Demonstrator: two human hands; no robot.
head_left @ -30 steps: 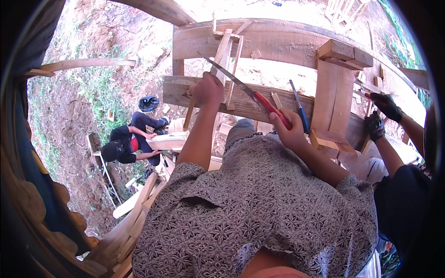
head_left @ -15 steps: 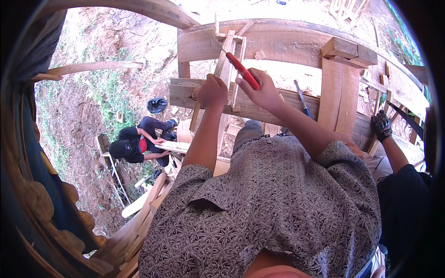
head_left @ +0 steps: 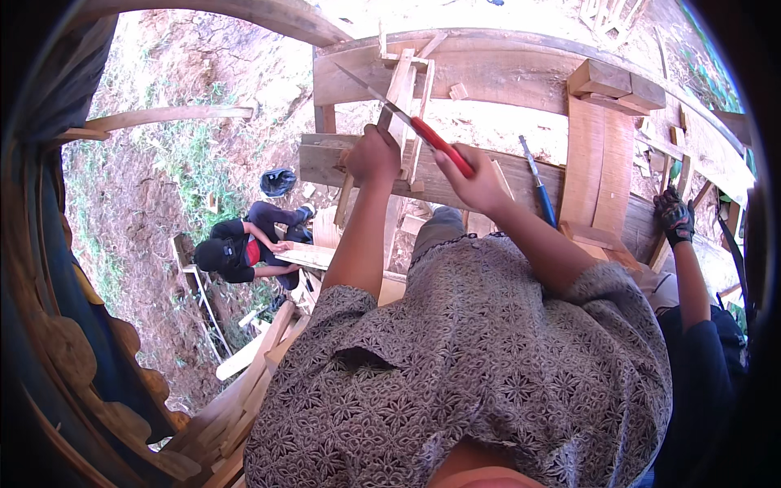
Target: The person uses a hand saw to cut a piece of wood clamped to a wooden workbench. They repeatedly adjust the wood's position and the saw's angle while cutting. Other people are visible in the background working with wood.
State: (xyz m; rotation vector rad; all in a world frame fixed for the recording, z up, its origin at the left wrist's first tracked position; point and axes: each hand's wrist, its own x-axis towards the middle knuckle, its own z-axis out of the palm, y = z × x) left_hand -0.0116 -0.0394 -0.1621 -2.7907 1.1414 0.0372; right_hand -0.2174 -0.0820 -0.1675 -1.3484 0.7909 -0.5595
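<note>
My left hand (head_left: pixel 373 157) is closed around a narrow wooden strip (head_left: pixel 345 200), whose lower end shows below the fist. My right hand (head_left: pixel 478 180) grips a red-handled tool (head_left: pixel 442 145) with a long, narrow, pointed blade. The blade slants up and left, passing just above my left fist and across the upper part of the wood there. Its edge is too small to make out. Both hands are over a thick wooden beam (head_left: pixel 325 166). A blue-handled tool with a slim metal blade (head_left: pixel 538 180) lies on that beam, right of my right hand.
A second wide beam (head_left: pixel 504 75) runs beyond, joined to an upright post (head_left: pixel 599 167) at right. A co-worker's gloved hand (head_left: pixel 674 216) is at far right. Below left, another person (head_left: pixel 249 250) sits holding a board (head_left: pixel 307 256). A black bag (head_left: pixel 277 183) lies on the ground.
My right hand has moved slightly down and right, drawing the red-handled tool back, and its blade now shows at length. The co-worker's gloved hand has shifted a little. My left hand stays put.
</note>
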